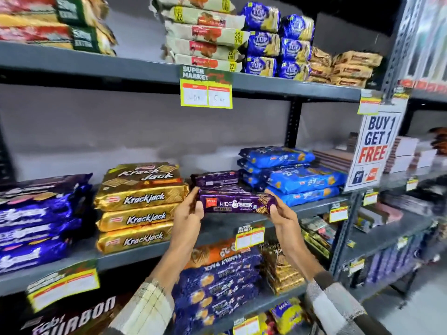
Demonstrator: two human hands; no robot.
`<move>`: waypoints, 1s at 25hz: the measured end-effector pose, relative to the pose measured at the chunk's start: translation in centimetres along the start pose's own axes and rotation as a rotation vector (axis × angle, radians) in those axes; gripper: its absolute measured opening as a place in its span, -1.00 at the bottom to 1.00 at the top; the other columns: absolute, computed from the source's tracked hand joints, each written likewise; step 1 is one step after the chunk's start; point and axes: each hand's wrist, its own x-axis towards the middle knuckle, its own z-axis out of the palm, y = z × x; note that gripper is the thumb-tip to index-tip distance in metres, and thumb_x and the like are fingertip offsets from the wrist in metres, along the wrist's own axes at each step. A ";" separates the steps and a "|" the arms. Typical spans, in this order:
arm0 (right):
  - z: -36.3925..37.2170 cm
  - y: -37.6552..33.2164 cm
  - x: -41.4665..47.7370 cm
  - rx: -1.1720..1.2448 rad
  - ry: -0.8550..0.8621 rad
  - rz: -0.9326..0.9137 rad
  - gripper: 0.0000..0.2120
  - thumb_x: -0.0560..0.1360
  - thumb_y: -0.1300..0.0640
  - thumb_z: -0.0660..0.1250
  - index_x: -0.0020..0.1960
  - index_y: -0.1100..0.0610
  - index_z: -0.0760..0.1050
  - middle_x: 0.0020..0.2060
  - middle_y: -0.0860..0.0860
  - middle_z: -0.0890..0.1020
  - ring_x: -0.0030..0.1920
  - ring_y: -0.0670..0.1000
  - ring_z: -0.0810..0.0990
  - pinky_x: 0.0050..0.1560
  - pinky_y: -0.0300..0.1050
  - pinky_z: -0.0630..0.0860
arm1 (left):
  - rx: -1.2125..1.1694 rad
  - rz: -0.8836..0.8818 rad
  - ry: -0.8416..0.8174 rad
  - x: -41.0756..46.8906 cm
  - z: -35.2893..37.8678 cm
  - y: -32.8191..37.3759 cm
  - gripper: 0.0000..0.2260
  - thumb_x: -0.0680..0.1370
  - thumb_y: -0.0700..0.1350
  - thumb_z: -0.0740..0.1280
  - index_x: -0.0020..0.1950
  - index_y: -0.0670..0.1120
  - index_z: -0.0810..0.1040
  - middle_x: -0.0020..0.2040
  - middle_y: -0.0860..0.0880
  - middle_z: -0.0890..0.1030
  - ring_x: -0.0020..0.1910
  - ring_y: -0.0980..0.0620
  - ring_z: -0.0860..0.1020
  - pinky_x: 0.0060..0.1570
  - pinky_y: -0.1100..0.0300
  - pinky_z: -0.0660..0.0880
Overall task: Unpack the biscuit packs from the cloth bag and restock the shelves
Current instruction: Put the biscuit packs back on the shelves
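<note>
A: Hands, left to right?
B: I've got Krackjack packs stacked on the middle shelf. The left hand grips the left end of the Hide & Seek pack; the right hand grips its right end.
A: Pack position?
B: Level, at the shelf front, before the purple packs, with blue packs further right. Shelf contact: can't tell.
</note>
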 end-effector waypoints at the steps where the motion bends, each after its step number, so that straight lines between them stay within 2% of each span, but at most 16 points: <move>1: -0.7 0.3 1.2 -0.001 0.000 0.008 -0.37 0.33 -0.28 0.46 0.33 -0.05 0.49 0.23 -0.08 0.62 0.28 -0.05 0.54 0.31 -0.15 0.43 | 0.011 0.025 -0.031 0.9 0.5 0.0 -0.58 0.66 -0.21 0.18 0.50 0.07 0.34 0.40 0.06 0.47 0.28 0.21 0.47 0.24 0.35 0.44; 3: -1.8 0.9 3.8 0.014 -0.011 0.008 -0.56 0.53 0.01 0.36 0.39 0.03 0.43 0.15 -0.09 0.66 0.19 -0.06 0.59 0.24 -0.18 0.49 | 0.058 0.071 -0.075 2.6 1.2 0.0 -0.50 0.63 -0.32 0.18 0.53 0.06 0.29 0.41 0.13 0.42 0.19 0.36 0.45 0.04 0.59 0.40; 4: -2.5 1.1 4.9 0.024 -0.043 0.004 -0.62 0.60 0.24 0.24 0.40 0.07 0.41 0.11 -0.10 0.67 0.15 -0.08 0.61 0.21 -0.22 0.52 | 0.074 0.088 -0.090 3.3 1.6 -0.1 -0.45 0.62 -0.37 0.17 0.53 0.08 0.27 0.41 0.15 0.40 0.21 0.34 0.45 0.07 0.59 0.39; 6: -3.6 1.4 6.6 -0.003 -0.114 -0.005 -0.47 0.57 0.50 0.07 0.43 0.10 0.37 0.26 -0.07 0.60 0.30 -0.05 0.54 0.32 -0.16 0.46 | 0.100 0.095 -0.109 4.5 2.2 -0.7 -0.36 0.59 -0.43 0.17 0.54 0.13 0.22 0.41 0.16 0.41 0.28 0.31 0.43 0.24 0.43 0.39; 8: -4.2 1.6 7.8 -0.016 -0.169 -0.018 -0.39 0.53 0.57 0.05 0.46 0.11 0.33 0.38 -0.04 0.50 0.41 -0.01 0.43 0.40 -0.10 0.37 | 0.141 0.100 -0.100 5.3 2.7 -1.5 -0.28 0.57 -0.47 0.16 0.53 0.23 0.19 0.39 0.13 0.45 0.14 0.41 0.48 0.16 0.44 0.42; 10: -4.6 2.1 8.7 -0.003 -0.223 -0.012 -0.35 0.50 0.60 0.08 0.48 0.12 0.31 0.41 0.00 0.47 0.42 0.01 0.42 0.41 -0.08 0.36 | 0.195 0.123 -0.096 5.9 3.1 -2.4 -0.20 0.54 -0.51 0.15 0.53 0.28 0.16 0.44 0.08 0.44 0.03 0.41 0.50 -0.03 0.53 0.40; 11: -4.9 2.6 9.2 0.010 -0.237 -0.006 -0.34 0.49 0.59 0.13 0.49 0.12 0.31 0.42 0.02 0.46 0.42 0.03 0.42 0.40 -0.08 0.37 | 0.218 0.135 -0.090 6.3 3.3 -2.9 -0.16 0.51 -0.54 0.14 0.53 0.27 0.15 0.48 0.07 0.40 0.07 0.35 0.50 -0.03 0.54 0.40; 13: -5.2 3.5 9.9 0.001 -0.283 -0.002 -0.32 0.44 0.53 0.26 0.49 0.12 0.31 0.42 -0.01 0.46 0.43 0.03 0.41 0.40 -0.08 0.37 | 0.238 0.156 -0.062 6.4 3.5 -3.4 -0.07 0.43 -0.61 0.12 0.53 0.28 0.14 0.54 0.10 0.29 0.40 0.16 0.39 0.26 0.42 0.40; 14: -5.2 3.9 10.3 -0.032 -0.309 -0.013 -0.30 0.42 0.51 0.31 0.48 0.10 0.32 0.42 -0.05 0.46 0.43 0.01 0.41 0.40 -0.09 0.37 | 0.241 0.161 -0.045 6.3 3.5 -3.5 -0.03 0.40 -0.63 0.11 0.53 0.29 0.15 0.55 0.15 0.25 0.50 0.18 0.25 0.42 0.26 0.33; 15: -5.2 4.4 10.7 -0.073 -0.324 -0.018 -0.28 0.41 0.52 0.33 0.48 0.08 0.33 0.42 -0.08 0.45 0.43 -0.02 0.41 0.38 -0.13 0.39 | 0.243 0.161 -0.034 6.2 3.4 -3.6 -0.01 0.37 -0.65 0.10 0.53 0.28 0.16 0.55 0.20 0.23 0.54 0.19 0.16 0.47 0.15 0.28; 17: -5.0 5.0 11.4 -0.102 -0.355 0.006 -0.22 0.38 0.60 0.32 0.46 0.02 0.34 0.41 -0.14 0.45 0.40 -0.09 0.43 0.28 -0.20 0.49 | 0.259 0.162 -0.006 6.0 3.4 -3.7 0.00 0.34 -0.67 0.09 0.52 0.25 0.20 0.49 0.30 0.25 0.52 0.19 0.19 0.36 0.26 0.40; 19: -5.1 5.2 12.4 -0.073 -0.395 0.035 -0.14 0.31 0.65 0.34 0.44 0.00 0.34 0.42 -0.12 0.43 0.39 -0.09 0.44 0.11 -0.19 0.59 | 0.262 0.174 0.037 5.9 3.8 -3.7 0.03 0.30 -0.69 0.10 0.49 0.27 0.26 0.42 0.38 0.29 0.42 0.29 0.29 0.07 0.45 0.48; 21: -5.2 5.7 13.4 -0.038 -0.416 0.054 -0.14 0.23 0.54 0.49 0.42 0.03 0.37 0.44 -0.01 0.42 0.33 -0.01 0.51 -0.08 -0.13 0.67 | 0.276 0.194 0.085 5.9 4.1 -3.9 0.05 0.27 -0.70 0.10 0.47 0.27 0.27 0.41 0.32 0.33 0.39 0.30 0.34 -0.06 0.47 0.46; 23: -5.1 6.2 13.8 0.092 -0.419 0.124 -0.20 0.16 0.22 0.65 0.36 0.09 0.49 0.44 0.22 0.34 0.14 0.13 0.54 -0.15 0.08 0.68 | 0.293 0.213 0.118 5.8 4.3 -4.1 0.04 0.24 -0.71 0.09 0.50 0.18 0.29 0.37 0.25 0.36 0.37 0.28 0.39 -0.04 0.39 0.48; 24: -5.0 6.6 14.0 0.151 -0.402 0.142 -0.33 0.23 0.18 0.62 0.32 0.10 0.54 0.40 0.34 0.26 0.09 0.16 0.46 -0.12 0.18 0.65 | 0.306 0.207 0.135 5.6 4.5 -4.1 0.02 0.24 -0.72 0.09 0.52 0.13 0.29 0.34 0.24 0.36 0.34 0.32 0.41 -0.02 0.34 0.48; 25: -4.9 6.7 14.1 0.187 -0.378 0.139 -0.49 0.36 0.29 0.51 0.28 0.06 0.57 0.37 0.39 0.25 0.08 0.15 0.43 -0.11 0.18 0.64 | 0.323 0.197 0.155 5.3 4.8 -4.0 0.00 0.25 -0.72 0.10 0.53 0.08 0.28 0.31 0.22 0.35 0.30 0.38 0.41 -0.02 0.33 0.49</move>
